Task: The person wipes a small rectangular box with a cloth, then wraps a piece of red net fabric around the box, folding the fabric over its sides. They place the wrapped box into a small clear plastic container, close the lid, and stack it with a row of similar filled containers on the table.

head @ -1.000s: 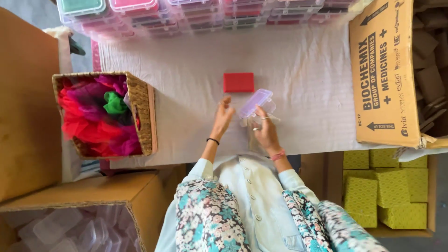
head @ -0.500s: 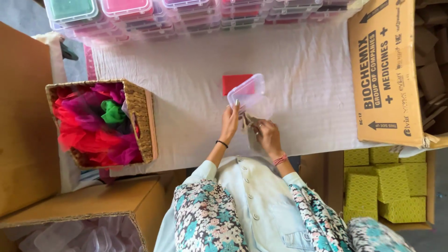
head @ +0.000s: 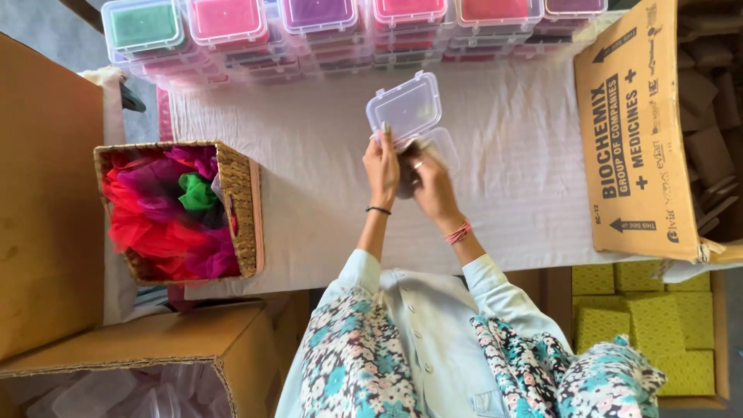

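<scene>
- Head view, the setting: a counter (head: 309, 186) under a white ribbed cloth, seen from above, with grey floor past its far-left corner and cardboard boxes on both sides.
- Head view, the landmark: a clear plastic box (head: 410, 116) with a hinged lid, held up over the middle of the counter; its lid stands open towards the far edge and its tray is partly hidden behind the hands.
- Left hand (head: 381, 166): closed round the near-left edge of the clear plastic box, thumb up against the lid, a dark band on the wrist.
- Right hand (head: 432, 184): curled under the tray just right of the left hand, gripping it; whether it also holds something dark inside I cannot tell.
- Beyond the clear plastic box: a row of stacked filled boxes (head: 309, 31) along the far edge, showing green, pink, purple and red contents.
- Well to its left: a wicker basket (head: 240, 209) heaped with red, magenta and green net fabric (head: 166, 213).
- To its right: a large printed carton (head: 635, 131) lying on its side; below that, yellow patterned boxes (head: 642, 317).
- Near-left of it: an open carton of empty clear boxes (head: 116, 391).
- Judgement: the box appears open and ready for filling; the next move seems to call for a steady tray and 1 freed hand.
</scene>
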